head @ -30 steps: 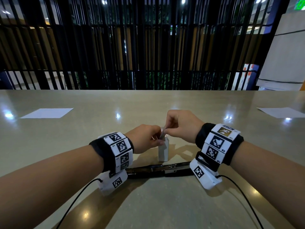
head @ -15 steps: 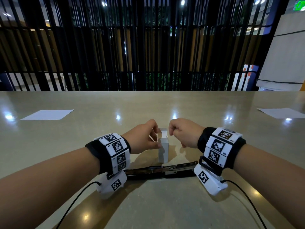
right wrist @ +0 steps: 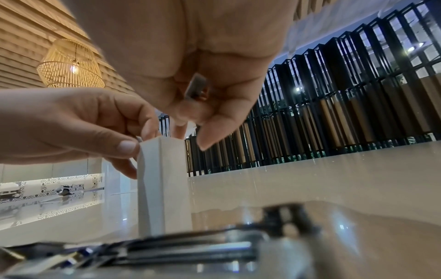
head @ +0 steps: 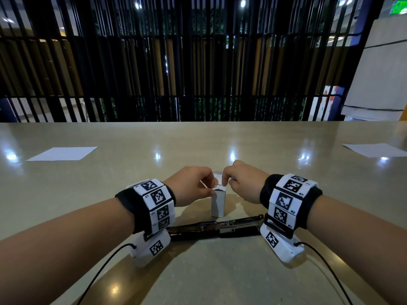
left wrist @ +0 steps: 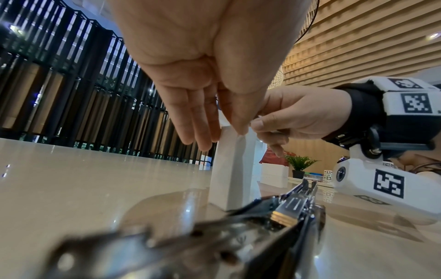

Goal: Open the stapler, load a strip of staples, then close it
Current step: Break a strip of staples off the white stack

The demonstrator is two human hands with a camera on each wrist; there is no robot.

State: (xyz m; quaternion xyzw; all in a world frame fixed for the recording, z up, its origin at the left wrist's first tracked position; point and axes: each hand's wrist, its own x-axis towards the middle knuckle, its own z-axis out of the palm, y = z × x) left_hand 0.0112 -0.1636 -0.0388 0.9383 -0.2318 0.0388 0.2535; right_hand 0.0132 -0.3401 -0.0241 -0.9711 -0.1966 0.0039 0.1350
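Observation:
A small white staple box stands upright on the table, its top flap up. My left hand pinches the box near its top, thumb on the near corner. My right hand touches the flap with a fingertip, and its curled fingers hold a metallic staple strip against the palm. The black and silver stapler lies opened flat just in front of the box, between my wrists, with its staple channel facing up. Neither hand touches the stapler.
The beige glossy table carries a white paper sheet at the far left and another paper sheet at the far right. A black railing stands beyond the far edge. Cables trail from both wrist cameras.
The right hand pulled a staple strip up out of the box, tucked it into its palm, and has come back to the box's flap. The left hand stayed on the box.

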